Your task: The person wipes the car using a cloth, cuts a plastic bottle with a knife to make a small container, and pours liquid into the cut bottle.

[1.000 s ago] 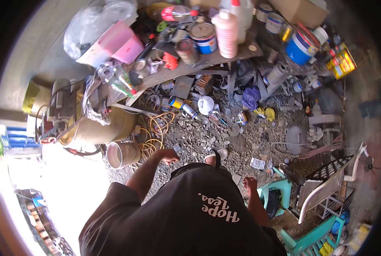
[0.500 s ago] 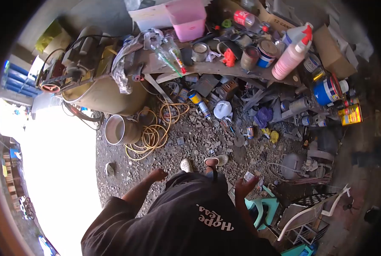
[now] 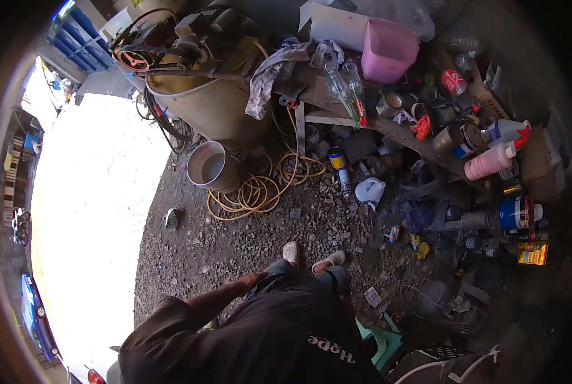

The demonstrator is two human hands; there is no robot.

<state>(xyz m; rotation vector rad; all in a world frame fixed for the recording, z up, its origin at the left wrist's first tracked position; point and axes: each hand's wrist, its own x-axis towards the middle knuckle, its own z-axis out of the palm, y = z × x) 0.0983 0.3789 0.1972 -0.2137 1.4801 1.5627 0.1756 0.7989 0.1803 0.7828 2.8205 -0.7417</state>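
My left hand rests at the front of my thigh beside the dark shirt; its fingers are too small and dim to make out. My right hand is hidden behind the shirt and leg. Two light clogs are on my feet on the gravel. Ahead of them lies a coiled orange hose, next to a grey bucket standing by a large tan drum.
A wooden bench holds a pink container, plastic bottles and cans. Beneath it lie a white jug and a spray can. A green plastic chair stands at lower right. Bright daylight enters at left.
The view has swung left, so the bench and drum appear farther right. My left hand has come in against my thigh. My right hand has dropped out of sight.
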